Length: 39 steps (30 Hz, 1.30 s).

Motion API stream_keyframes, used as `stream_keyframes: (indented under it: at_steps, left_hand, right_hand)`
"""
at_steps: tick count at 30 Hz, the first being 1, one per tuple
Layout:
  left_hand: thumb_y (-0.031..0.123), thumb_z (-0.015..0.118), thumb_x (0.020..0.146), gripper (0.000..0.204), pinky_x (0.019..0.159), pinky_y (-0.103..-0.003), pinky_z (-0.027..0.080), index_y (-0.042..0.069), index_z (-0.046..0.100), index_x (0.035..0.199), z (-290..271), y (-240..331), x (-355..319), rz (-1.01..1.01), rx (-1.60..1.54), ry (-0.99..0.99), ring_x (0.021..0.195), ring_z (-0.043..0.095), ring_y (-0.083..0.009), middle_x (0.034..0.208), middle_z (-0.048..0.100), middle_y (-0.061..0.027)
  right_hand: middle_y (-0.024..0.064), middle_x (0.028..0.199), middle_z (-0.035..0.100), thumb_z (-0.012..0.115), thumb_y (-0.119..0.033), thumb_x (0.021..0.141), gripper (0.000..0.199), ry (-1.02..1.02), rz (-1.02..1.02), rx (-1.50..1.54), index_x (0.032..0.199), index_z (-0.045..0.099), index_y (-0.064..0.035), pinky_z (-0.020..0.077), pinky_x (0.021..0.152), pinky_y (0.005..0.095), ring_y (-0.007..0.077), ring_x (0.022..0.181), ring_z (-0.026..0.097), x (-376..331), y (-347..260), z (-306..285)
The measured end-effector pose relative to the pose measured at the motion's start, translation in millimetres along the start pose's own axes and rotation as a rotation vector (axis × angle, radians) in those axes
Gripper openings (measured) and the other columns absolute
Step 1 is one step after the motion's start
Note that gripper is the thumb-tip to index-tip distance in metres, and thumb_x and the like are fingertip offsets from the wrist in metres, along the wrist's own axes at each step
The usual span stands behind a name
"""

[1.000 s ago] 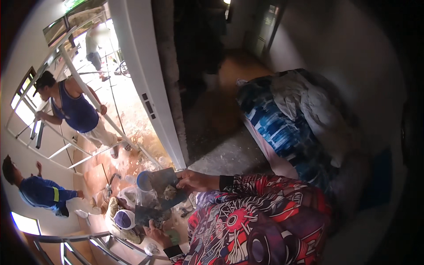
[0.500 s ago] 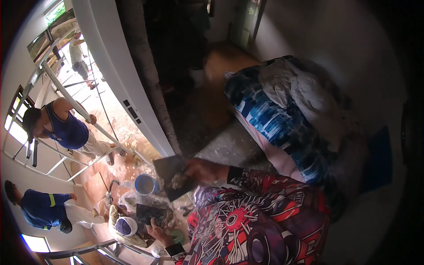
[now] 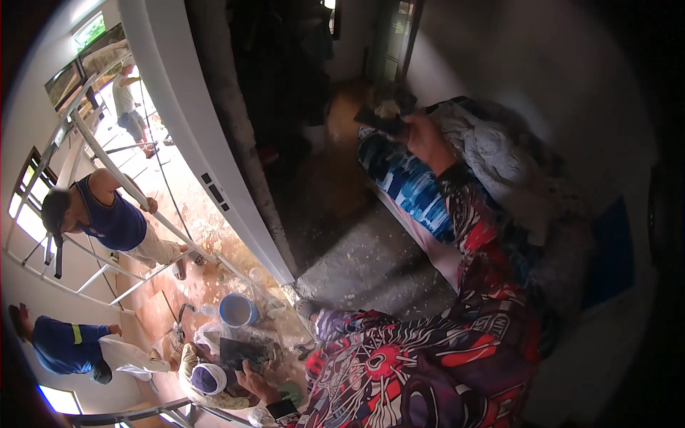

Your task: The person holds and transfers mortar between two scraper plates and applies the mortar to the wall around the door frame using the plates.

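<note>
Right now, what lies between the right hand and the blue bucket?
In the head view, from right hand to blue bucket: blue-patterned cover, speckled grey floor, lower end of the white door frame, then stained floor.

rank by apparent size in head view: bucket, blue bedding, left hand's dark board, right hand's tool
1. Blue bedding
2. Dark board
3. Bucket
Tool in right hand: blurred, so unranked beyond smaller than bedding.
</note>
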<state>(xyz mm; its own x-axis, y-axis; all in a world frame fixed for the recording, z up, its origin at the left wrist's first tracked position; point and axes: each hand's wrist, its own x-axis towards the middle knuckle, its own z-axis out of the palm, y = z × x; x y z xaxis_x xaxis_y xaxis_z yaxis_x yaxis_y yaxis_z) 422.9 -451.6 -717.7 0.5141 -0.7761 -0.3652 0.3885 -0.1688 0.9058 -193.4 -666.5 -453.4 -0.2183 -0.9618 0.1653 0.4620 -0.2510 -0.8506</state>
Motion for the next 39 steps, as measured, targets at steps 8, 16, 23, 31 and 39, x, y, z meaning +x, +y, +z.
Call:
stream_keyframes:
  at_steps: [8,16,23,31,39]
  left_hand:
    - [0.013,0.056,0.091,0.023,0.062,-0.031,0.053,-0.001,0.058,0.11,-1.4,-16.7,10.6,-0.009,0.009,-0.051,0.081,0.061,-0.0177,0.098,0.063,-0.0063]
    - [0.009,0.056,0.089,0.02,0.077,-0.026,0.044,-0.001,0.062,0.105,-12.1,-20.1,11.2,0.151,0.171,-0.019,0.083,0.056,-0.0118,0.096,0.064,-0.0027]
    - [0.004,0.052,0.09,0.02,0.078,-0.026,0.045,-0.002,0.063,0.105,-24.0,-21.8,-4.1,0.189,0.093,0.03,0.083,0.057,-0.0115,0.097,0.066,-0.0031]
    - [0.005,0.053,0.09,0.019,0.064,-0.026,0.051,-0.001,0.062,0.105,-34.9,-46.5,-19.9,0.042,-0.079,0.116,0.077,0.059,-0.0115,0.094,0.065,-0.0021]
    - [0.008,0.054,0.092,0.017,0.061,-0.026,0.05,0.002,0.061,0.106,-15.4,-19.1,-28.9,0.006,-0.141,0.135,0.074,0.056,-0.0106,0.091,0.063,-0.0011]
  right_hand:
    - [0.0111,0.115,0.064,0.053,-0.004,0.084,0.036,0.043,0.416,0.286,0.119,0.057,-0.0071,0.0552,0.085,0.0479,0.0306,0.106,0.062,-108.4,161.0,19.1]
    - [0.0114,0.116,0.061,0.052,-0.007,0.088,0.039,-0.232,0.819,0.148,0.126,0.05,-0.0038,0.0567,0.079,0.0432,0.0256,0.1,0.064,-166.1,223.3,122.3]
    - [0.0131,0.119,0.061,0.053,-0.008,0.087,0.04,-0.371,0.85,0.146,0.126,0.049,-0.0031,0.0585,0.074,0.047,0.0278,0.101,0.064,-165.0,243.3,143.4]
    - [0.0141,0.116,0.063,0.052,-0.008,0.088,0.039,-0.484,0.918,0.127,0.127,0.05,-0.0034,0.0585,0.074,0.0494,0.0278,0.101,0.065,-163.9,255.5,145.3]
    - [0.012,0.115,0.063,0.051,-0.005,0.088,0.039,-0.461,0.956,0.127,0.127,0.049,-0.0043,0.0573,0.077,0.0478,0.0264,0.098,0.065,-166.9,251.9,149.9]
